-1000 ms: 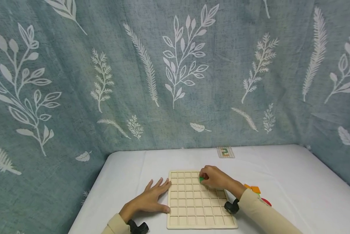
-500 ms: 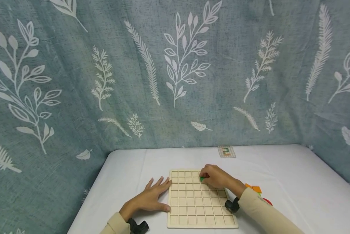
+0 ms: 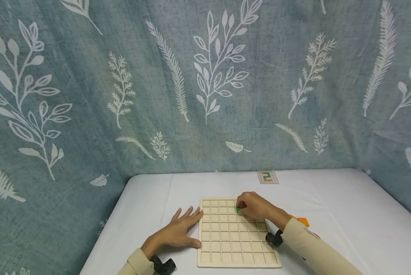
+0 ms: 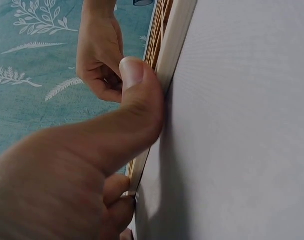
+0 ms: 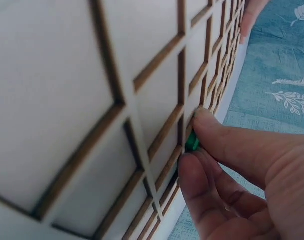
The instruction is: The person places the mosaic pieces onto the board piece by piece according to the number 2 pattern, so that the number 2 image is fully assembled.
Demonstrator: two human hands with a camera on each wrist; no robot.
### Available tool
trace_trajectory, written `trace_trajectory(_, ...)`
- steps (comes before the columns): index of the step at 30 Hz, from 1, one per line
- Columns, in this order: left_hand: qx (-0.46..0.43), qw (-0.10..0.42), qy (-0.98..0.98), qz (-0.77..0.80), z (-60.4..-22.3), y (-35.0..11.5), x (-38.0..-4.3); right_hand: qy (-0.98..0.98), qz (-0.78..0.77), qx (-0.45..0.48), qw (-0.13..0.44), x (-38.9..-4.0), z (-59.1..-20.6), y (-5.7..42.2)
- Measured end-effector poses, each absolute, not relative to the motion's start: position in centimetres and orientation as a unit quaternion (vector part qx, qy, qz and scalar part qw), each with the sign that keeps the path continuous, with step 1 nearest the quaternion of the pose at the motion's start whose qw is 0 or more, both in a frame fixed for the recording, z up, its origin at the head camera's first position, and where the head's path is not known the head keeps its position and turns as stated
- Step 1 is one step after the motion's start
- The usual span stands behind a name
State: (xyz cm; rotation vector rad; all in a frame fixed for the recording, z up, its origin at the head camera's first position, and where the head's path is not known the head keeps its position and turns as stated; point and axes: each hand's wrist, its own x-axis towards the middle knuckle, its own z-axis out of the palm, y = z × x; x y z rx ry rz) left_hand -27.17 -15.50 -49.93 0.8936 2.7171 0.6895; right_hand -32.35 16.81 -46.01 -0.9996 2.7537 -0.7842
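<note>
- Blue-green cloth (image 3: 178,137) with a pale leaf print hangs behind and to the sides, filling most of the head view.
- White table (image 3: 150,198) spreads below it, looking smooth, so a flat thing might slide on it if nudged.
- Pale board (image 3: 225,236), likely wood, lies flat there, marked into square cells by raised strips. It looks stiff and fairly light; its outer edges would be the sound place to steady or lift it.
- Left hand (image 3: 178,232) has its fingers spread wide, fingertips and thumb against the board's left edge.
- Right hand (image 3: 255,206) reaches over the far part of the board, thumb and fingers drawn into a narrow pinch on the green piece.
- Small patterned card (image 3: 267,177) lies flat near the table's far edge; probably thin and bendy.
- Orange pieces (image 3: 303,222) lie beside the right forearm, partly hidden by the sleeve.
- Green piece (image 5: 192,142) is at the board's far part, right of the middle. Likely light, hard and a bit slick, it suits a fingertip hold on opposite edges. Whether it sits fully in a cell cannot be told.
</note>
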Motion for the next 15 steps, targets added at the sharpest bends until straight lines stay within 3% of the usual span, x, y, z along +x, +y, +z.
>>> trace_trajectory(15, 0.289, 0.101, 0.924, 0.231, -49.96, -15.35, -27.20, 0.905, -0.264, -0.329, 0.042, -32.55, -46.22, 17.25)
